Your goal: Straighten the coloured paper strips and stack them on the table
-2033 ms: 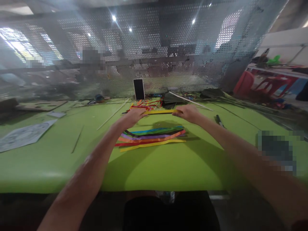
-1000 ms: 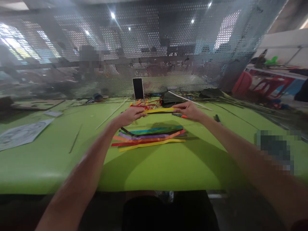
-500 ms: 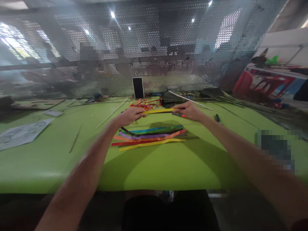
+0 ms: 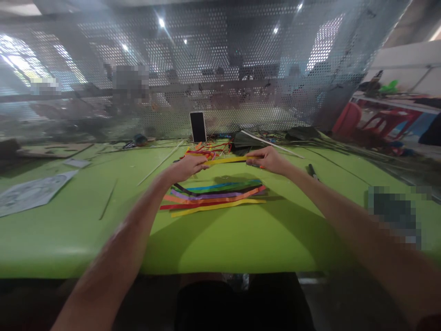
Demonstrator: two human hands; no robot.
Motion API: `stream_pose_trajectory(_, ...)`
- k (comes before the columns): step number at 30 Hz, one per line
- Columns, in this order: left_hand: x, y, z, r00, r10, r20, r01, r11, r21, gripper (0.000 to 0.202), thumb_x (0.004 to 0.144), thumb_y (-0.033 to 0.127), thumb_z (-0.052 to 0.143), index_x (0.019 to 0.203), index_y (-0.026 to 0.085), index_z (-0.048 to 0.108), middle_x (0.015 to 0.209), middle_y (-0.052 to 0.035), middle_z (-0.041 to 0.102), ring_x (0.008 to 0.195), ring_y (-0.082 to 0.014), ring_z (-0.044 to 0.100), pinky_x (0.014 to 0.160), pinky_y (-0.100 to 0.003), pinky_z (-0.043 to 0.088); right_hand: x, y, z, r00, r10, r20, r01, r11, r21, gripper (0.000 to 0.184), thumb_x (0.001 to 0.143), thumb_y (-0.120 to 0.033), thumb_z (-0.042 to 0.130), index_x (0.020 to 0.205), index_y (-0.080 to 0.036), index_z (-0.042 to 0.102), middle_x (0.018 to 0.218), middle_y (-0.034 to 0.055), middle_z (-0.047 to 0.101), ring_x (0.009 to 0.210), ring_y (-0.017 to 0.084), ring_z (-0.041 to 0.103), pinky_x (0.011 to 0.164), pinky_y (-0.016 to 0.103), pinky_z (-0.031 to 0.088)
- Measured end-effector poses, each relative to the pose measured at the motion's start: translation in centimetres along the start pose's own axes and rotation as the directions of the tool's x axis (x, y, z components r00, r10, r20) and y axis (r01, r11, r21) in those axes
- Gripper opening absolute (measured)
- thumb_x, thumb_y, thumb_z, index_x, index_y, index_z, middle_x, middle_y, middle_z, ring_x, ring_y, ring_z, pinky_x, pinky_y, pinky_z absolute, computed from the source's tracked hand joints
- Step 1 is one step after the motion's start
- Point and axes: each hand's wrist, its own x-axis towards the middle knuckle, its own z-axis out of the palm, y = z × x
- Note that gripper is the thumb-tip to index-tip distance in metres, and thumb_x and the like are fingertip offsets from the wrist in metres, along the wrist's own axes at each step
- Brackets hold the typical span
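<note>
A narrow yellow strip (image 4: 225,161) is stretched between my two hands above the green table. My left hand (image 4: 189,167) pinches its left end, and my right hand (image 4: 267,159) grips the right end between thumb and fingers. A dark edge shows along the underside of the strip near the right fingers. Nearer to me lies a row of coloured strips on the table: a yellow strip (image 4: 217,208) in front, then a red strip (image 4: 182,206), with orange, purple, black, green and blue ones behind. Part of an orange-tipped tool is hidden by my right hand.
Behind my hands lies a tangle of coloured scraps (image 4: 206,149), with a dark tablet-like panel (image 4: 198,127) upright against the perforated metal screen (image 4: 165,101). A black marker (image 4: 313,171) lies to the right, a drawing sheet (image 4: 37,191) and a thin stick (image 4: 108,200) to the left.
The yellow strip now slopes slightly, its left end a little lower. My right hand has shifted slightly left and down, covering more of the orange-tipped tool. Both hands keep their hold.
</note>
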Motion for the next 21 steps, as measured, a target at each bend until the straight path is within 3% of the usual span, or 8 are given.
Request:
stream_pose_trajectory(6,-0.15,-0.18,0.03,1.000,-0.023,0.013,0.023,1.000,-0.015,0.028,0.099,0.035,0.040,0.084,0.018,0.056,0.082,-0.0051,0.064,0.070,-0.0162,0.056,0.067,-0.027,0.043,-0.11,-0.19,-0.29,1.000,-0.008,0.016,0.009,0.998,-0.055,0.081,0.071,-0.074,0.068,0.116,-0.008,0.076,0.073,0.0054,0.066,0.058,0.012,0.042,0.055,0.028,0.033)
stream_pose_trajectory(13,-0.04,0.00,-0.08,1.000,-0.009,0.024,0.009,1.000,0.014,0.027,0.098,0.037,0.043,0.082,0.019,0.054,0.077,-0.0029,0.060,0.069,-0.0162,0.055,0.066,-0.027,0.040,0.09,0.19,-0.20,1.000,-0.023,0.015,0.023,0.999,-0.029,0.082,0.070,-0.074,0.070,0.119,-0.010,0.075,0.074,0.0040,0.067,0.058,0.012,0.043,0.054,0.026,0.032)
stream_pose_trajectory(21,-0.12,0.38,-0.24,0.999,-0.011,0.031,0.012,0.999,-0.031,0.029,0.098,0.039,0.041,0.080,0.018,0.052,0.077,-0.0024,0.059,0.068,-0.0155,0.054,0.066,-0.026,0.040,0.11,-0.22,-0.38,0.998,-0.067,0.000,0.067,0.998,0.003,0.074,0.075,-0.072,0.067,0.121,-0.014,0.075,0.100,0.0110,0.076,0.068,0.016,0.056,0.057,0.027,0.041)
